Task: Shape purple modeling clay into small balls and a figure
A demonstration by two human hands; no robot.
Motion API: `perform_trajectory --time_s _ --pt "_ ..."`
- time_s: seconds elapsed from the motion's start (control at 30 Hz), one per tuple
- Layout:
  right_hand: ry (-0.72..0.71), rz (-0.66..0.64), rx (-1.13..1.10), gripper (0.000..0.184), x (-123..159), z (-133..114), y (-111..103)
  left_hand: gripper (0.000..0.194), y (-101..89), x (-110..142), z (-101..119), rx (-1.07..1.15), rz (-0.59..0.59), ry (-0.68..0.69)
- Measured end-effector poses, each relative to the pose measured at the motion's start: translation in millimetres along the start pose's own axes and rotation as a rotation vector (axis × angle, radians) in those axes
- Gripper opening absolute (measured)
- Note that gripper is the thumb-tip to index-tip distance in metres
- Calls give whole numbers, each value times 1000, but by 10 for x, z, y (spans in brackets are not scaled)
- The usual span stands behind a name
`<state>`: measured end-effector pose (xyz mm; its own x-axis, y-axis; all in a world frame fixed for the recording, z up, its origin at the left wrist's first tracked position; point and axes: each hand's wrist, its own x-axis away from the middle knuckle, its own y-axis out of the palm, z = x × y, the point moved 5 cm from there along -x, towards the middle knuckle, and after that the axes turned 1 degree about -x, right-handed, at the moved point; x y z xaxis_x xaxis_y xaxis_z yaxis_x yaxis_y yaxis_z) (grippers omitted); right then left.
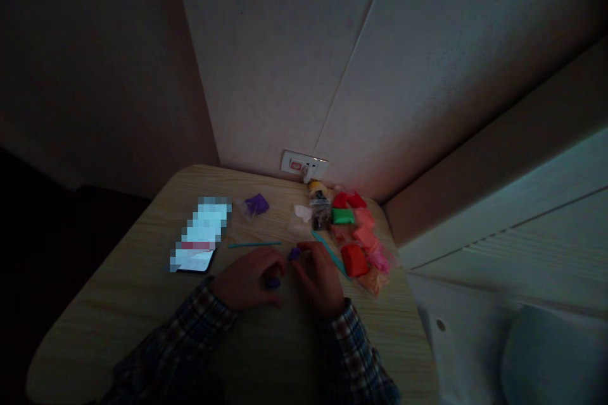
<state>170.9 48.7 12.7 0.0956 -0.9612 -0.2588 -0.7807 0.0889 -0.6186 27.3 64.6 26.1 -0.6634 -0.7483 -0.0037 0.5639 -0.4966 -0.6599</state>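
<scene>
My left hand (pixel 249 278) is curled, with a dark purple lump of modelling clay (pixel 272 283) held in the bend of its fingers; its thumb and forefinger tips are apart. Facing it, my right hand (pixel 322 278) pinches a smaller purple clay piece (pixel 295 254) between thumb and fingertips. The two hands are close together over the wooden table (pixel 285 342) but do not touch. Just beyond them lies a thin blue stick tool (pixel 255 245). A longer flat blue tool (pixel 332 256) rests beside my right hand.
A lit phone (pixel 202 234) lies to the left. Behind the hands sits a purple clay packet (pixel 256 204). Several clay packets, including a green one (pixel 342 216) and a red one (pixel 354 260), are heaped at the right. A wall socket (pixel 304 165) holds a plug.
</scene>
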Motion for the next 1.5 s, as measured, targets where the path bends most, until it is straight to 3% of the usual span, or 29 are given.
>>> perform_trajectory --time_s 0.43,0.63,0.8,1.0,1.13,1.3,1.5 --pt "3 -59 79 25 -2 -21 27 24 -6 14 -60 -77 -101 -129" --pt "-3 -54 96 26 1 -13 32 17 -43 19 -60 -73 -62 -139" --pt "-19 -47 117 27 5 -1 24 16 -152 -8 -47 -7 97 -109" --pt "9 -12 175 28 13 29 -3 15 -252 -11 -108 260 255 -183" --pt "-105 65 24 29 4 -117 -100 25 -226 -7 -149 505 275 -230" --pt "-232 17 -117 26 19 -306 -133 34 -110 -29 -154 751 188 -263" --pt "-295 -42 -158 22 47 -362 -91 32 -41 -46 -131 859 66 -286"
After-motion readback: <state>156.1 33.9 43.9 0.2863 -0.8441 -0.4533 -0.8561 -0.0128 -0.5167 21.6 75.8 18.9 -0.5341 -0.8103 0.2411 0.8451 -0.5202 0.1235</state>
